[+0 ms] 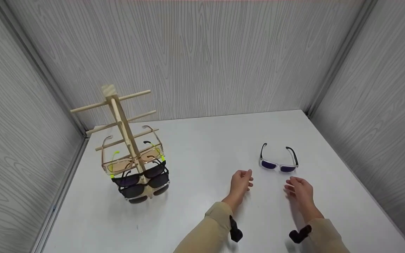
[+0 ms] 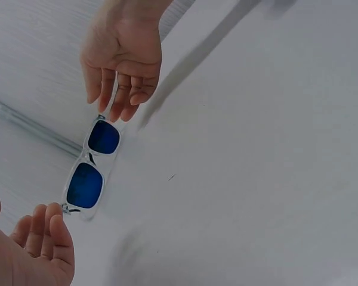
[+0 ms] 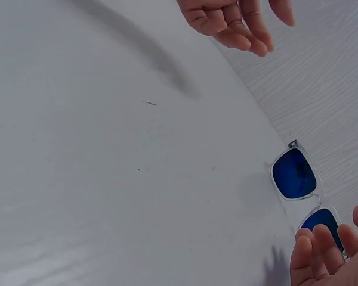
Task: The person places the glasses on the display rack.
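Note:
A pair of sunglasses (image 1: 278,166) with a clear frame, dark blue lenses and black temples rests on the white table, its arms unfolded toward the back wall. My left hand (image 1: 240,183) hovers left of and nearer than the glasses, fingers loosely bent, holding nothing. On the other side, my right hand (image 1: 300,191) is just in front of the right lens, its fingers relaxed and bare. In the left wrist view the blue lenses (image 2: 85,185) lie between the two hands. The right wrist view has right-hand fingers (image 3: 322,253) overlapping one lens of the glasses (image 3: 294,173).
At the left stands a wooden eyewear rack (image 1: 127,130) with bare upper pegs. Several glasses hang lower on it, including a pair with amber lenses (image 1: 120,166) and black sunglasses (image 1: 133,190). Grey wood-grain panels (image 1: 188,59) enclose the white table (image 1: 202,151) at back and sides.

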